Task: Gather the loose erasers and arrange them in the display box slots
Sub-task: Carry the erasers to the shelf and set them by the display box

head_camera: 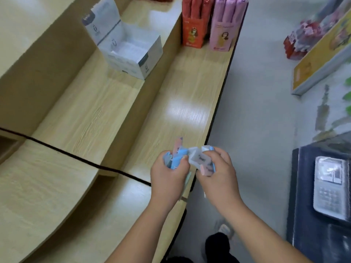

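Observation:
My left hand grips a bunch of several small erasers in blue and pink wrappers, over the front edge of the lower wooden shelf. Right beside it, my right hand holds a few more erasers, white and pale blue, with the thumb across them. The two hands almost touch. The white display box stands open on the upper shelf step, far ahead to the left, with its lid flap raised. Its inside looks white; I cannot make out slots or erasers in it.
An orange carton and a pink carton stand at the far end of the lower shelf. A black cable runs across the shelves. On the right lie a dark counter with a payment terminal and a yellow rack.

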`<state>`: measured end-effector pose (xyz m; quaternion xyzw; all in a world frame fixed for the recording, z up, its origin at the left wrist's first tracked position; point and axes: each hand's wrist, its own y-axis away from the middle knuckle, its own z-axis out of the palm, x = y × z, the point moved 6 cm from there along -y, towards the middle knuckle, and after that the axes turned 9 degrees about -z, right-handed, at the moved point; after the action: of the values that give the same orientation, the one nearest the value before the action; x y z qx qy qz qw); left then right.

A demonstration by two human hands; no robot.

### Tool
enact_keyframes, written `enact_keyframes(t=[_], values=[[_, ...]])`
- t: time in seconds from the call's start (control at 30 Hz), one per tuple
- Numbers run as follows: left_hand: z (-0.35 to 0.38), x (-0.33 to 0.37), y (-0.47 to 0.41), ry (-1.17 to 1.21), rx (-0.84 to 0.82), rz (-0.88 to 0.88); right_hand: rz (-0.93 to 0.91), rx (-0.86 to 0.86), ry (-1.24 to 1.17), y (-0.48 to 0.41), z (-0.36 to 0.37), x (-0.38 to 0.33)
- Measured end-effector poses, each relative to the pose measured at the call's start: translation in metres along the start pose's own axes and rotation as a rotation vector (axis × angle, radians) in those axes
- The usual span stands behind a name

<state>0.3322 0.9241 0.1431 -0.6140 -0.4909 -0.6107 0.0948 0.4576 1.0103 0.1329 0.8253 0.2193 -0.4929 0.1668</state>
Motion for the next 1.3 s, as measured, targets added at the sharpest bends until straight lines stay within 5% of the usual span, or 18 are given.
enact_keyframes(t=[0.6, 0.9, 1.3], values=[[0.056, 0.041, -0.205, 0.128, 0.412, -0.268, -0.259, -0.496, 0.193, -0.316, 0.04, 0.027], [0.085, 0.016, -0.263, 0.07, 0.557, -0.491, -0.587, -0.821, 0.466, -0.411, 0.089, 0.052], [0.095, 0.018, -0.296, -0.494, 0.877, -0.522, -1.19, -1.078, 0.768, -0.436, 0.141, 0.049]])
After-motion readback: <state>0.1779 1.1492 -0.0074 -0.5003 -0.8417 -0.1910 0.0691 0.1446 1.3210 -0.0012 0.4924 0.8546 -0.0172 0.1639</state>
